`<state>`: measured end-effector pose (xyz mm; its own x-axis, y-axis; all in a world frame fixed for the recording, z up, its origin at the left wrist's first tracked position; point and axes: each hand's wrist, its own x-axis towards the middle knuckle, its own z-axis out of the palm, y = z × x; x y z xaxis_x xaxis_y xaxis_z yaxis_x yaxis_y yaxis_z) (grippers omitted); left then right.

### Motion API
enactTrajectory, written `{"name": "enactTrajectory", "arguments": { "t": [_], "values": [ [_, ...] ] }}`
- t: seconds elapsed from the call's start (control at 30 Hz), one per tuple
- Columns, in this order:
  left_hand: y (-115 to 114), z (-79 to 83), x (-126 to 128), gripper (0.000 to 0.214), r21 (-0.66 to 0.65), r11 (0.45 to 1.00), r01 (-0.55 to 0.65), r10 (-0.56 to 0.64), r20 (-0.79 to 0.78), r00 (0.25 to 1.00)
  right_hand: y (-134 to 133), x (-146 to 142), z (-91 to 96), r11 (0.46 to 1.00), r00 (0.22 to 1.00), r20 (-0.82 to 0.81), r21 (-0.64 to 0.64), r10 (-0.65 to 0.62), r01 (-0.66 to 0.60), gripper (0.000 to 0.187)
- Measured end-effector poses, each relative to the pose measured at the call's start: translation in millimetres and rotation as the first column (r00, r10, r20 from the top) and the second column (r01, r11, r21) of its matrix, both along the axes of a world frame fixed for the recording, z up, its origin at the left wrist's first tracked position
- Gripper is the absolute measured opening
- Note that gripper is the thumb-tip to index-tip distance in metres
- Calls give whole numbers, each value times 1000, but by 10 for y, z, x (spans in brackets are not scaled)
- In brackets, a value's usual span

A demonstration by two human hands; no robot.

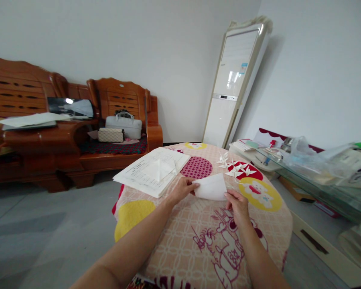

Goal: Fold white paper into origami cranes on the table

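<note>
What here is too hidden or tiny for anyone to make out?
Head view:
- Print on the paper stack: too small to read.
- Underside of the white sheet, held by the left hand and right hand: turned away.
- Folded paper figures: too small to count.
- Plastic bag: contents blurred.

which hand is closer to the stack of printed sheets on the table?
Left. The left hand sits just beside the stack of printed sheets, pinching the white sheet; the right hand holds that sheet's other edge, farther from the stack.

White paper (212, 187); pinkish, seemingly cartoon-printed tablecloth (198, 237).
</note>
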<state>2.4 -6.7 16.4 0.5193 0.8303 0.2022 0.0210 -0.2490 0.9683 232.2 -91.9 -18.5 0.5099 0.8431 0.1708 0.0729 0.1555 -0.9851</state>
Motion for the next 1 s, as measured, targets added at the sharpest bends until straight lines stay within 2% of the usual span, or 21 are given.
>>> {"name": "enactTrajectory", "arguments": {
  "t": [0.07, 0.13, 0.23, 0.37, 0.53, 0.6, 0.63, 0.73, 0.8, 0.87, 0.93, 1.0],
  "values": [
    [3, -12, 6, 31, -108, 994, 17, -6, 100, 995, -8, -8, 25, 1000, 999, -35, 9, 5, -5, 39],
    [9, -29, 8, 31, -192, 981, 20, 6, 137, 991, -13, -6, 44, 1000, 998, -61, 17, 7, -6, 37],
    [27, -51, 7, 29, -278, 960, -7, 42, 121, 992, -16, 5, 57, 1000, 996, -84, 25, -1, 3, 38],
    [49, -57, 12, 27, -318, 947, -51, 79, 77, 994, -11, 26, 36, 1000, 998, -63, 31, -3, 5, 38],
    [44, -72, 36, 19, -358, 921, -156, 150, -45, 988, 0, 56, 26, 997, 998, 43, 64, -49, 46, 39],
    [40, -90, 38, 15, -361, 902, -237, 202, -134, 970, -4, 40, 30, 995, 978, 208, 104, -31, 9, 42],
    [41, -99, 35, 13, -355, 893, -278, 226, -181, 957, -7, 20, 26, 992, 940, 340, 120, -4, -39, 45],
    [53, -111, 17, 12, -322, 877, -358, 265, -298, 917, -16, -83, -23, 972, 707, 699, 72, 110, -223, 58],
    [65, -106, 5, 13, -311, 874, -373, 264, -341, 902, -17, -162, -77, 951, 558, 809, 0, 182, -310, 67],
    [73, -94, -4, 16, -314, 873, -372, 251, -363, 897, -13, -226, -125, 933, 448, 867, -52, 219, -355, 75],
    [77, -81, -8, 19, -320, 878, -356, 227, -376, 898, -5, -268, -154, 930, 394, 892, -70, 220, -360, 78],
    [77, -72, -12, 22, -314, 890, -332, 196, -393, 898, 4, -288, -160, 934, 391, 899, -50, 196, -354, 69]
  ]
}}
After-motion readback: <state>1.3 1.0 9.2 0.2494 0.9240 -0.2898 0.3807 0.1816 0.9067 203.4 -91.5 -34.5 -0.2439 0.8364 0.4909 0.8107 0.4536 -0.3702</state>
